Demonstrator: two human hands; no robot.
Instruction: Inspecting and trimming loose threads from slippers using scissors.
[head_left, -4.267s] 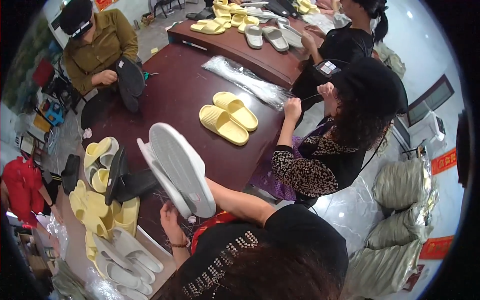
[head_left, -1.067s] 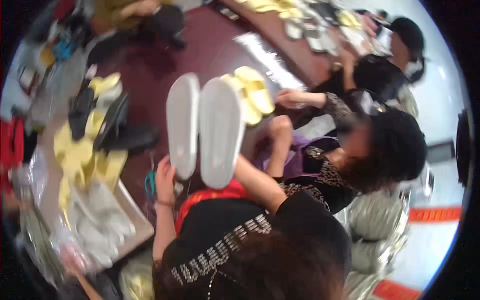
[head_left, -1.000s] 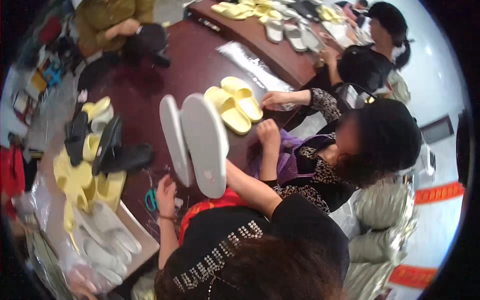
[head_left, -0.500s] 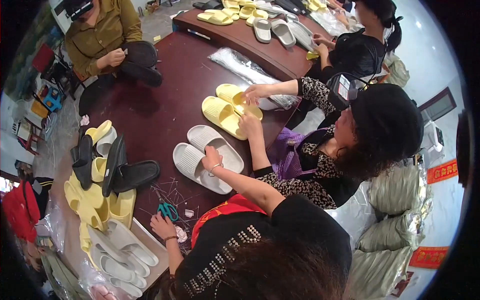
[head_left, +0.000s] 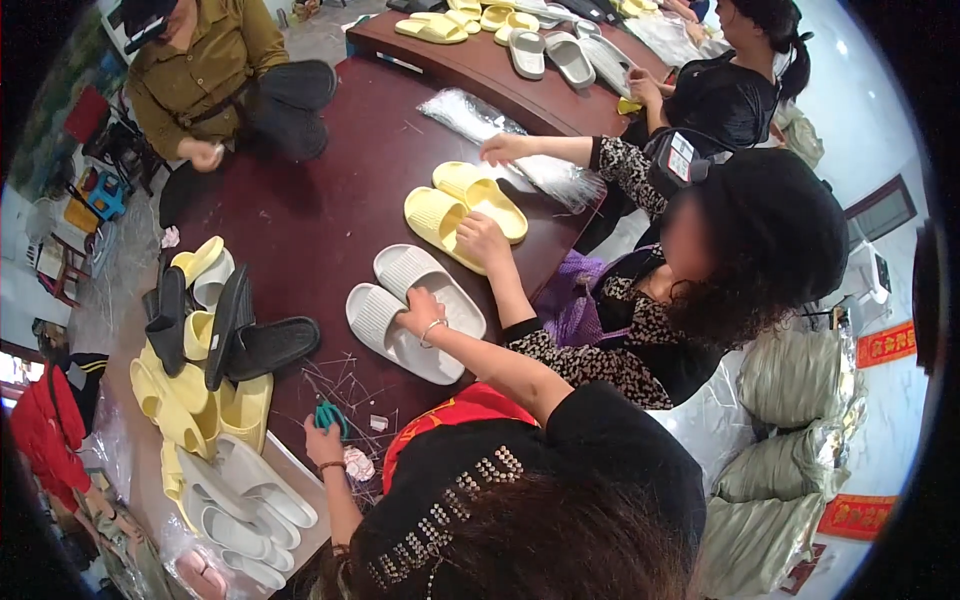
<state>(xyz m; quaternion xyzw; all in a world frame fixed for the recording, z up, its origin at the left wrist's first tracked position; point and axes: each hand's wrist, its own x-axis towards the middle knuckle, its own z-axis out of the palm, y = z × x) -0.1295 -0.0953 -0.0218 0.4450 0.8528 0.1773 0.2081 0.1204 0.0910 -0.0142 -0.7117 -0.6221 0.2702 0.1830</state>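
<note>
A pair of white slippers (head_left: pixel 392 318) lies flat on the dark red table (head_left: pixel 300 215), side by side. My right hand (head_left: pixel 425 312) rests on top of them, fingers curled over their inner edges where they meet. My left hand (head_left: pixel 322 445) sits at the table's near edge, closed around the handles of green scissors (head_left: pixel 328 413). Thin plastic threads and scraps lie scattered around the scissors.
A person beside me on the right touches a pair of yellow slippers (head_left: pixel 465 208). Black, yellow and white slippers (head_left: pixel 205 360) are piled at my left. Clear plastic bags (head_left: pixel 510 145) lie further up the table. Two more people sit at the far side, and stuffed sacks (head_left: pixel 790 420) stand at right.
The white slippers, held upright in the air a second ago, now lie flat on the table under my right hand. My left hand has closed on the scissors.
</note>
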